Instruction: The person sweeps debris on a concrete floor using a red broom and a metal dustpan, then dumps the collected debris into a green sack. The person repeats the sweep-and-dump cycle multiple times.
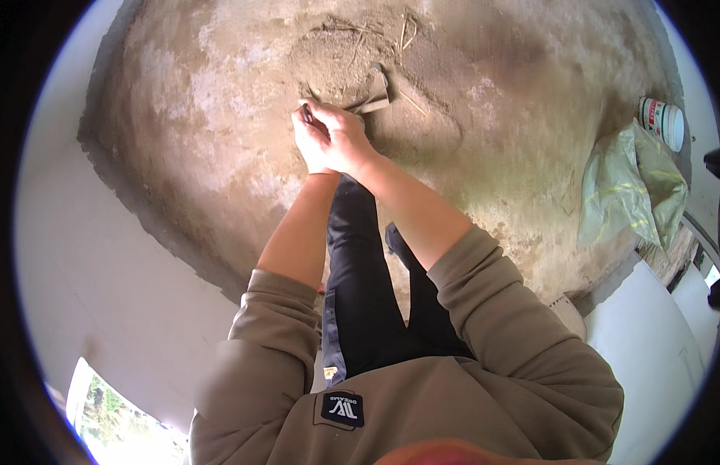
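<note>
Both of my hands are close together in front of me, closed round the handle of what looks like a hoe [382,94]. My left hand [308,144] is at the left side of the grip, with a dark bit of the handle end showing at the fingers. Pressed against it, my right hand [345,138] partly covers the handle. Just beyond the hands, the flat metal blade rests at a low heap of sandy, earth-like material [329,58]. Most of the handle is hidden by my hands.
Dry straw stalks [407,32] lie on and beside the heap. A stained, rough floor [515,147] spreads around. At the right are a translucent woven sack [627,190] and a white tub [661,122] on its side. White walls [54,163] rise at both sides.
</note>
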### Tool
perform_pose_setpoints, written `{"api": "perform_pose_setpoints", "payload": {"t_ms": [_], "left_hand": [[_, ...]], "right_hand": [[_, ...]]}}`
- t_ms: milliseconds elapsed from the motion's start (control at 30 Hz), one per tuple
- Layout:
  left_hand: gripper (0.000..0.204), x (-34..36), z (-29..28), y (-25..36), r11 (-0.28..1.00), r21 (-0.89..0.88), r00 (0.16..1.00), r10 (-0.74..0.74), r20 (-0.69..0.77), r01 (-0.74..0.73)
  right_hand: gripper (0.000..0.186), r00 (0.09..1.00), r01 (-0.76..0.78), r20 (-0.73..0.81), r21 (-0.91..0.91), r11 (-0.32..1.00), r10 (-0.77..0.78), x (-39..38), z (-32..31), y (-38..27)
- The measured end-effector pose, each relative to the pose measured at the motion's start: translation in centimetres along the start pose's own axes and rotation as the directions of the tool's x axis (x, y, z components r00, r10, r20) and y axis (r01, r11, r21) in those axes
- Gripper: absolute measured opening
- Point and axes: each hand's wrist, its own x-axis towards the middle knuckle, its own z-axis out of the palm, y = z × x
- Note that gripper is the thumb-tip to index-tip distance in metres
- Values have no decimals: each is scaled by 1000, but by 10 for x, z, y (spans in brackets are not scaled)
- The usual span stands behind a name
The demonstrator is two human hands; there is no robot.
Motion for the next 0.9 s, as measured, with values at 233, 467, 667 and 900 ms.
{"api": "perform_pose_setpoints", "payload": {"t_ms": [233, 467, 667, 900], "left_hand": [[26, -148, -38, -36, 995, 71, 997, -71, -6, 72], [29, -286, -80, -89, 973, 229, 984, -79, 157, 41], [24, -297, -87, -86, 966, 141, 940, -247, 235, 219], [25, -144, -57, 30, 885, 367, 957, 284, 64, -287]], "right_hand": [[46, 999, -3, 41, 14, 1000, 3, -146, -11, -12], [50, 988, -124, 73, -139, 983, 135, -306, -8, 7], [47, 995, -91, -45, -171, 981, 85, -333, 14, 15], [54, 992, -41, -122, -118, 992, 26, -267, -9, -40]]}}
